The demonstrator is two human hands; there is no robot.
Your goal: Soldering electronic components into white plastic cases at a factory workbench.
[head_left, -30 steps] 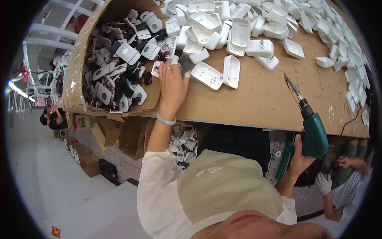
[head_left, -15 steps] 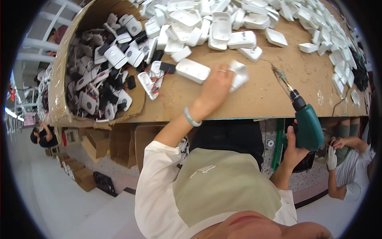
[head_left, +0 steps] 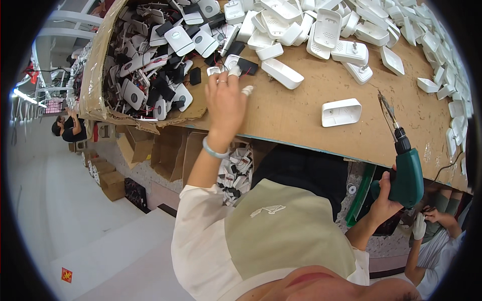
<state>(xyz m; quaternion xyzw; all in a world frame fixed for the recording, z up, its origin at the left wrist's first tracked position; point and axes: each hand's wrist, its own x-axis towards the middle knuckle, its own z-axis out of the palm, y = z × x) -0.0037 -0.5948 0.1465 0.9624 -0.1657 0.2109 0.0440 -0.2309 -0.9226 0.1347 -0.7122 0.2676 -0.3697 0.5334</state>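
My left hand (head_left: pixel 224 103) reaches over the table with fingers stretched and thumb apart, white covers on some fingertips. Those fingertips touch a small white plastic part (head_left: pixel 231 61) with red wires and a black block (head_left: pixel 247 66) beside it. My right hand (head_left: pixel 382 206) grips the handle of a green power drill (head_left: pixel 407 178), its bit pointing away from me over the table. Between the hands lies an open white plastic housing (head_left: pixel 341 113). A second white housing (head_left: pixel 282 73) rests farther back, nearer the left hand.
A cut-down cardboard box (head_left: pixel 95 95) at the left holds many white parts with black blocks and wires. White housings (head_left: pixel 326 30) are heaped along the back and right of the table (head_left: pixel 296 118). Another person (head_left: pixel 439 236) sits at the right. Cartons (head_left: pixel 168 153) stand below the table.
My left hand has let go of the white housing, leaving it on the table, and moved left to the wired part. The view has shifted; the right hand still holds the drill.
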